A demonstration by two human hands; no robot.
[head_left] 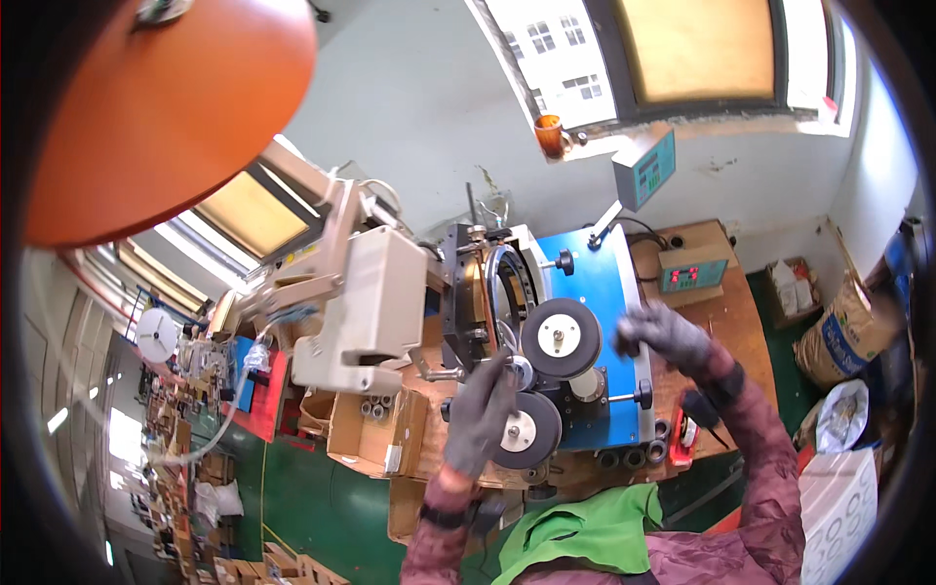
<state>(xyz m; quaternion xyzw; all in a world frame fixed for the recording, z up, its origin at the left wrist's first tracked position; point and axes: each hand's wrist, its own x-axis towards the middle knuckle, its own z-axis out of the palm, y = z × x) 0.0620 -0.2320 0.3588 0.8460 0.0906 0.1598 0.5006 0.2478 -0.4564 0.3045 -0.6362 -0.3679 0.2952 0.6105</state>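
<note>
A bench machine with a blue top plate (pixel 585 278), an upright metal ring (pixel 502 292) and two dark rubber wheels with pale hubs, an upper wheel (pixel 581 349) and a lower wheel (pixel 531 447), stands before me. My left hand (pixel 480 414), in a grey glove, reaches up beside the wheels. Its fingers are drawn together against a small silvery round part (pixel 523 374) by the ring; what they grip is hidden. My right hand (pixel 665 336), also gloved, is curled closed above the plate's right edge. Whatever it may hold does not show.
A control box with red digits (pixel 694 273) sits right of the machine, below a tilted teal panel (pixel 651 174). Several dark rings (pixel 634 456) lie at the front edge. A beige machine arm (pixel 361 312) and a cardboard box (pixel 375 434) stand left; an orange lamp shade (pixel 185 107) hangs overhead.
</note>
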